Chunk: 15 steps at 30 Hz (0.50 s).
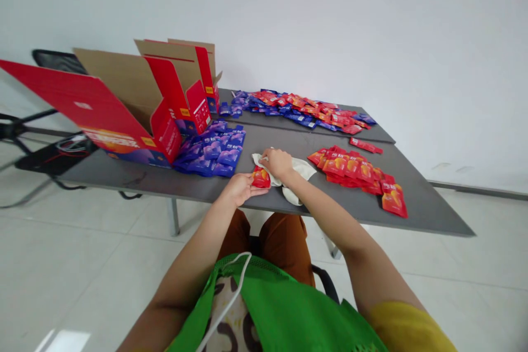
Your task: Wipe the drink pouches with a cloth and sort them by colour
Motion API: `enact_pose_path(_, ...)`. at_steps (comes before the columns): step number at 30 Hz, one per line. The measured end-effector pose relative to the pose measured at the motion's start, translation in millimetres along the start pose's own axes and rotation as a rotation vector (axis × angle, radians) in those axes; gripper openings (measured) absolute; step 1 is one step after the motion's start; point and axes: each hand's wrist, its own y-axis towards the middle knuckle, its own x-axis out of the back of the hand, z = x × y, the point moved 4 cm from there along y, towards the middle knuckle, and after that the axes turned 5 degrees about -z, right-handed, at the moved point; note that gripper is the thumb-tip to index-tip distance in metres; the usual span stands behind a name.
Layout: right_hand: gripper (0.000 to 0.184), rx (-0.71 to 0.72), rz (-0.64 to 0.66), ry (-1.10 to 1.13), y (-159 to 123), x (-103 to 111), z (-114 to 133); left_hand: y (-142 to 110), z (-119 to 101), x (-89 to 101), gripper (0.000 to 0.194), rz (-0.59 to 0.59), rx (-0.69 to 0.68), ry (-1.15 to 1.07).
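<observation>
L hand (243, 188) is closing fingers on red pkt (261, 177) at 12 o'clock, R hand (277, 164) pressing together on white cloth (299, 169); blue pkts (210, 151) at 11, red pkts (350, 170) at 1 lying loose on table (412, 209), boxes (177, 104) standing open at 11.

Red foil sachet (261, 177) w/ orange print is covered partly by fingers of L hand (243, 188), lying on near edge of grey table (289, 137), just beside white cloth (300, 171). Cloth is crumpled, gathered under R hand (277, 164), and bunched approx. at table edge.
</observation>
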Motion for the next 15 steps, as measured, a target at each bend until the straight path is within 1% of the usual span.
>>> enact_pose_path(2, 0.027, -0.002, 0.008, 0.051, 0.9, 3.1, -2.6, 0.1, -0.8, 3.4, 0.032, 0.019, 0.022, -0.024)
enact_pose_path(3, 0.026, 0.025, 0.012, 0.111, -1.6, 5.4, -2.6, 0.7, -1.1, 4.7, 0.032, 0.034, 0.034, -0.035)
enact_pose_path(4, 0.025, 0.080, 0.020, 0.196, -5.9, 7.7, -1.3, 1.8, -1.5, 5.4, 0.032, 0.050, 0.044, -0.045)
enact_pose_path(6, 0.022, 0.252, 0.059, 0.403, -19.4, 11.4, 3.9, 5.8, -2.8, 5.6, 0.032, 0.056, 0.048, -0.065)
enact_pose_path(8, 0.020, 0.410, 0.110, 0.540, -34.1, 11.8, 7.1, 11.3, -3.9, 4.7, 0.032, 0.011, 0.039, -0.065)
enact_pose_path(9, 0.020, 0.451, 0.129, 0.564, -39.3, 10.4, 6.6, 14.0, -4.2, 4.0, 0.032, -0.020, 0.032, -0.056)
enact_pose_path(11, 0.020, 0.456, 0.123, 0.539, -42.0, 6.3, 1.7, 17.7, -3.7, 1.3, 0.033, -0.037, 0.014, -0.034)
enact_pose_path(13, 0.020, 0.393, 0.081, 0.442, -35.4, 2.3, -5.6, 18.6, -1.4, -0.9, 0.032, -0.001, -0.005, -0.027)
enact_pose_path(15, 0.021, 0.311, 0.043, 0.288, -23.7, -0.7, -11.8, 17.0, 2.2, -0.3, 0.027, 0.042, -0.020, -0.038)
